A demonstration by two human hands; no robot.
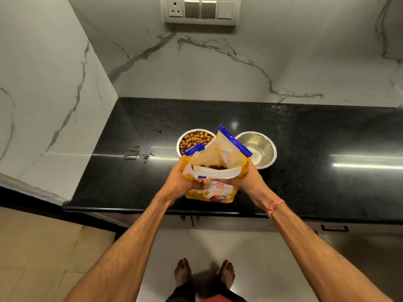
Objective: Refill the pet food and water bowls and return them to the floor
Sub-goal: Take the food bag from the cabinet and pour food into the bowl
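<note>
While both hands clamp bag upright near front edge, next move turns on bowls lying just behind it. Tabletop (327, 138): black polished stone, speckled. Bag (218, 190): yellow crinkly plastic, mouth open upward, long axis vertical. Left hand (181, 182), right hand (246, 179): each grip closed on bag sides. Food bowl (196, 138): round steel, kibble-filled, back-left, nearer left hand. Water bowl (259, 149): round steel, shiny, contents unclear, back-right.

Bag (218, 188) before two bowls: filled (196, 139) left, empty (260, 149) right.
</note>
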